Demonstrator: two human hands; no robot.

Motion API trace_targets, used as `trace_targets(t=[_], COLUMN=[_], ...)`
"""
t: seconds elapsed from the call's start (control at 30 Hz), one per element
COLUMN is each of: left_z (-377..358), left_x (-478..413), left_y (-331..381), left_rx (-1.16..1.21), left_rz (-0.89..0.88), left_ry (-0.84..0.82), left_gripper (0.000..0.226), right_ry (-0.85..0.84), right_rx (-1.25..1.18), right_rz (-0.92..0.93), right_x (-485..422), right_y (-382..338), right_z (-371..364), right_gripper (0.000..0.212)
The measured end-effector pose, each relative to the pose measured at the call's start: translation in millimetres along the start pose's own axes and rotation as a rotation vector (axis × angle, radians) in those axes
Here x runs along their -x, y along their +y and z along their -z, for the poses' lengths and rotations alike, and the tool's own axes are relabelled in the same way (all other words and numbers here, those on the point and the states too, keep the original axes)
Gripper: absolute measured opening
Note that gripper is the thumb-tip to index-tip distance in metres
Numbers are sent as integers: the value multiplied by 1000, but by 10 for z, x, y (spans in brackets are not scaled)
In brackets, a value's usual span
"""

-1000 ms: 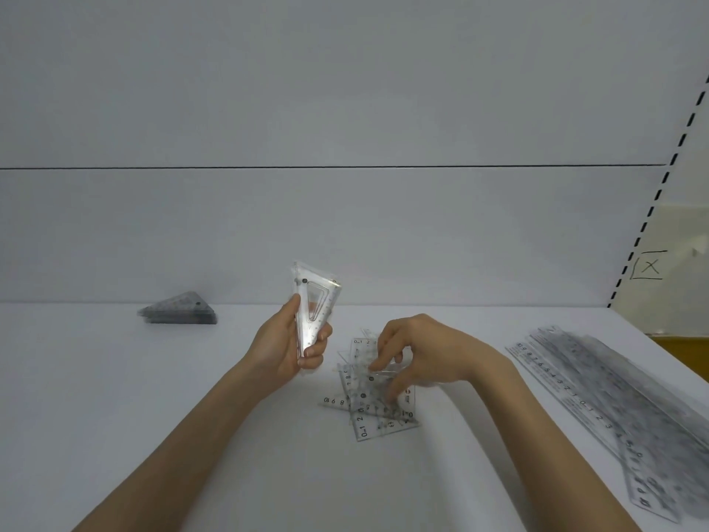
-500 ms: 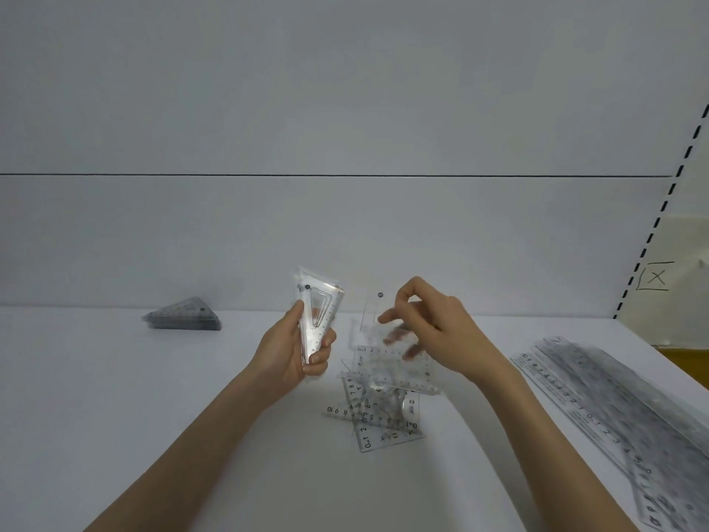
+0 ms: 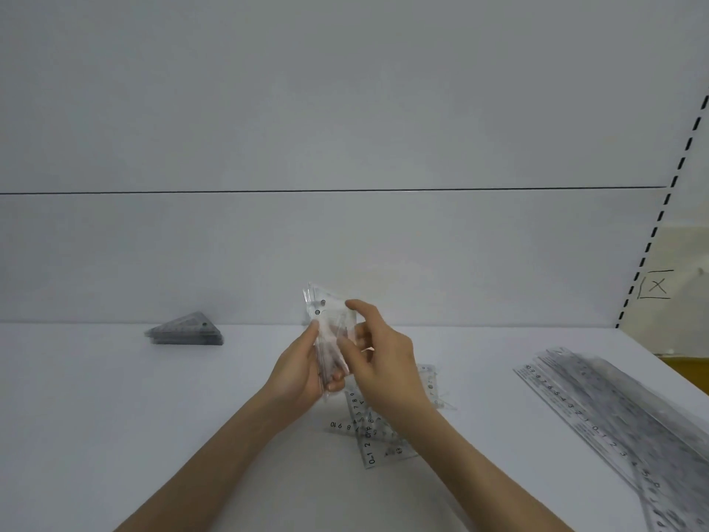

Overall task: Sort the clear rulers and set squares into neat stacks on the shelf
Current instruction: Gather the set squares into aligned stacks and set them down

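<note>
Gripping one bunch of set squares point(image 3: 327, 320): left hand point(image 3: 297, 374) and right hand point(image 3: 383, 364). One stack point(image 3: 186, 334) far left, one loose heap point(image 3: 378, 439) near, one ruler pile point(image 3: 614, 412) right.

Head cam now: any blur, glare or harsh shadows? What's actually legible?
Head view: light is soft and even, no hard shadows or glare spots; the long clear plastic rulers at right look smeared; digits on the loose clear set squares lying on the white shelf read sharply; the held clear set squares nearly vanish against the pale wall.
</note>
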State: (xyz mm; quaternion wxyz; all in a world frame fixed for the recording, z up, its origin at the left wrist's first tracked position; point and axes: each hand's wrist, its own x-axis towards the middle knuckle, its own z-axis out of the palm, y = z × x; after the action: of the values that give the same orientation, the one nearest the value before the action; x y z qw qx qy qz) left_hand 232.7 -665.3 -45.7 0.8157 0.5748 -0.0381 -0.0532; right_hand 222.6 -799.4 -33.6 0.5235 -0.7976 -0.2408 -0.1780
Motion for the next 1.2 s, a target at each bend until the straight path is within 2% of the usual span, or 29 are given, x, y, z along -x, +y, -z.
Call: trace_targets(t=[0.07,0.17,0.33,0.5,0.63,0.7,0.9,1.07,1.17,1.2], left_z=[11,42,-55,-53,-52,-47,-62,33,79,87], left_x=[12,14,81,81,78,91,135,28,1,2], left_y=[6,-12,11,13,-7,-8,45,93,127,134], left_rx=[1,-4,-32,-41,-89,-111,-171,-19,26,38], left_rz=[-3,8,-19,-27,-81,-107,-119,-91,-60,-53], left_ry=[34,71,-23,-77,-83,-100,-103,61,116,122], left_gripper=[54,52,46,64,45,44,33,23,23,23], right_ry=[2,47,101,90,70,52,-23,-80,-269,-374], right_rx=[-31,180,375,424,442,447,440,361,354,344], right_rz=[-59,-50,-77,-104,-100,-97,-89,-3,-40,-80], right_x=[-7,-19,-69,-78,-74,-76,-100,-305,-368,-355], right_y=[-8,20,42,36,34,23,4,144,281,315], right_z=[-11,-25,-70,-47,-26,-16,23,359,735,823], right_gripper=[41,45,45,45,47,50,50,27,11,15])
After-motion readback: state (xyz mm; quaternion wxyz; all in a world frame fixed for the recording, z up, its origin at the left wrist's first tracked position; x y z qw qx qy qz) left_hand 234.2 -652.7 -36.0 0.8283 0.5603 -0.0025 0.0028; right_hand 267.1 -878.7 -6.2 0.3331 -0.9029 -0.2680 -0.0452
